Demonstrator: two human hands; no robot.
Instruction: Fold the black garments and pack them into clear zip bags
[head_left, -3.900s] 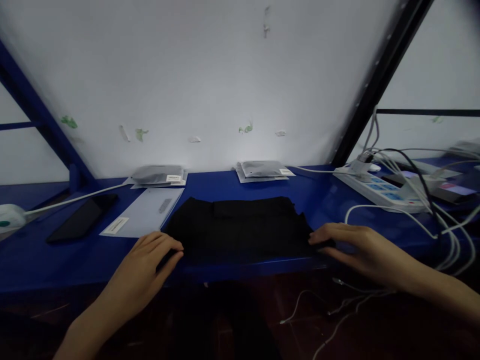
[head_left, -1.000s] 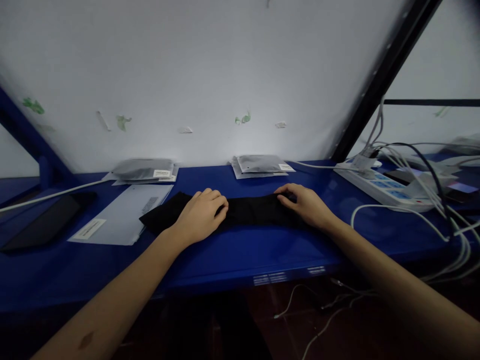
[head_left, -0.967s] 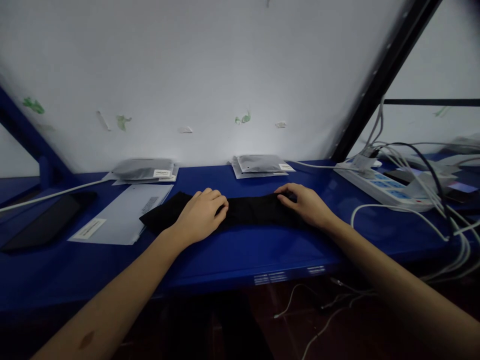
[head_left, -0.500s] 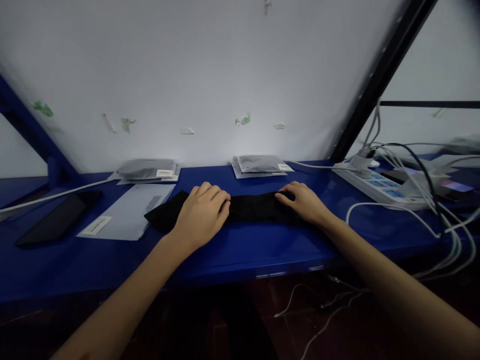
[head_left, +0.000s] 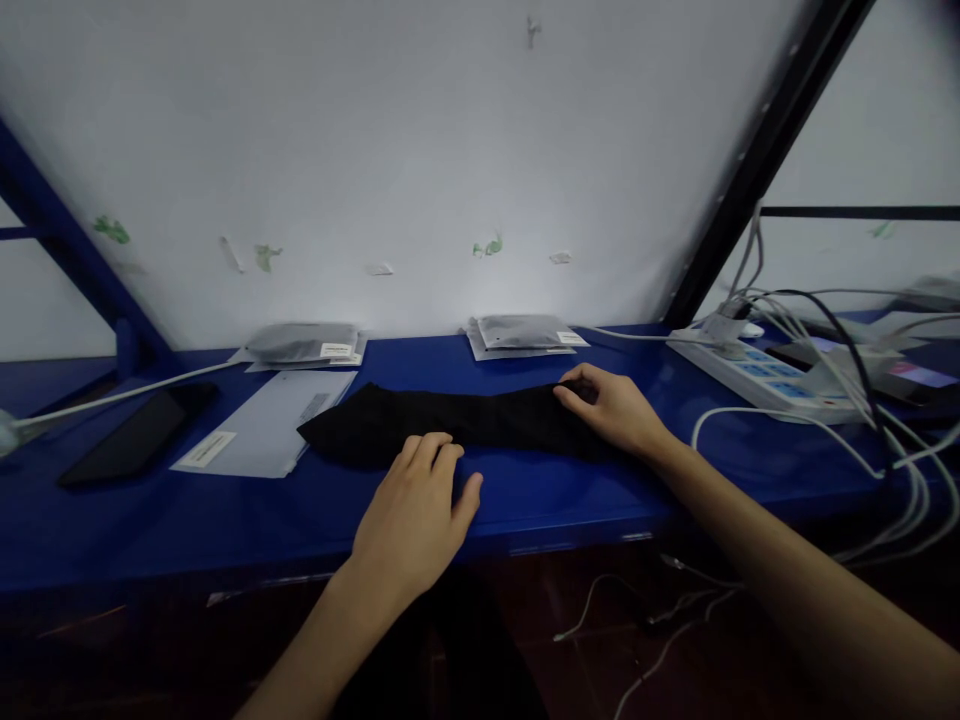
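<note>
The right hand (head_left: 613, 408) pinches the black cloth (head_left: 480, 417); the left hand (head_left: 411, 515) has fingers apart, so folds could loosen.

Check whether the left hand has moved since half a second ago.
Yes: the left hand has drawn back, away from the wall and nearer the front edge of the blue table.
</note>
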